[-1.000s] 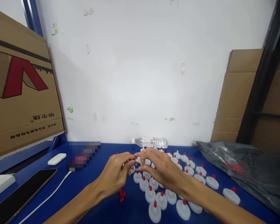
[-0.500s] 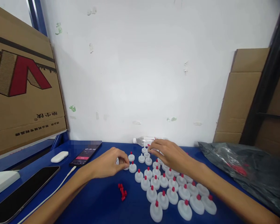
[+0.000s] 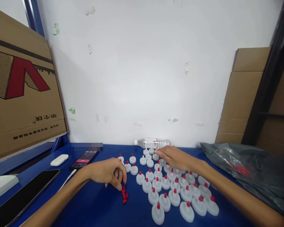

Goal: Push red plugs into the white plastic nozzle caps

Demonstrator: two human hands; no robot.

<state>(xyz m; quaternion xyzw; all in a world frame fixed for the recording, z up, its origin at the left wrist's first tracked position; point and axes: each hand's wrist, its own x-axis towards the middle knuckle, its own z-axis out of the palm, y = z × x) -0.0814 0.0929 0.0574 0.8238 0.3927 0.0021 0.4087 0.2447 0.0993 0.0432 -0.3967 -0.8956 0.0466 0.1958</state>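
Note:
Several white round caps with red tips (image 3: 165,186) stand in rows on the blue table (image 3: 101,208). My left hand (image 3: 107,172) hovers over the table with its fingers curled downward, the fingertips just above a small cluster of loose red tips (image 3: 124,194). My right hand (image 3: 174,157) reaches to the far rows, its fingers resting on a white cap without a red tip (image 3: 155,156). More bare white caps (image 3: 148,157) sit beside it near the back.
A clear plastic bottle (image 3: 152,143) lies against the white wall. A phone (image 3: 84,155) with a lit screen, a white case (image 3: 59,160), a cable and a dark tablet (image 3: 21,197) lie at left. A cardboard box (image 3: 19,88) leans at left. A dark plastic bag (image 3: 248,171) lies at right.
My hands were joined at the middle, then parted. The left hand has drawn back and down to the loose red tips. The right hand went to the far caps and lowered onto one.

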